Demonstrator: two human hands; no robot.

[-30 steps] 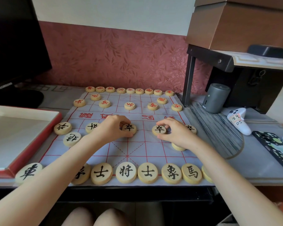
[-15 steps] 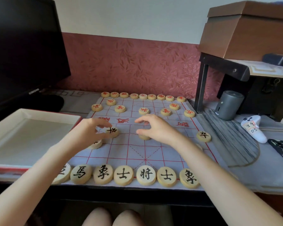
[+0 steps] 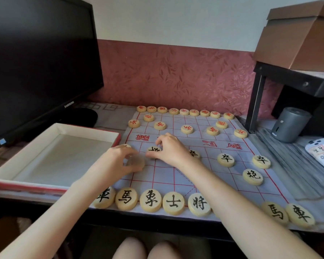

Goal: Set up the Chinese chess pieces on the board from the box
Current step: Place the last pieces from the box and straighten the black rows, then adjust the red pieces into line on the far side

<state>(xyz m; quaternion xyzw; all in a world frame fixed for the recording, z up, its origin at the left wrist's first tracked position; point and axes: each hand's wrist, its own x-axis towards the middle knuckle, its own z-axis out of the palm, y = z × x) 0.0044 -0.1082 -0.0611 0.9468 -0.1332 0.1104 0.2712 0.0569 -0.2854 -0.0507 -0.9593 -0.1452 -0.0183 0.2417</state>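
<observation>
Where the near edge of the board (image 3: 165,174) runs, a row of black pieces (image 3: 151,202) lies side by side; further in, at the board's left side, the left grip (image 3: 118,161) curls over a blurred piece (image 3: 137,162), and I cannot tell whether it holds it; just beside it, the right grip (image 3: 173,152) pinches a single black piece (image 3: 153,150) between thumb and fingers, low on the board; the box (image 3: 51,136) sits just left of the board; red pieces (image 3: 183,111) line the far edge.
</observation>
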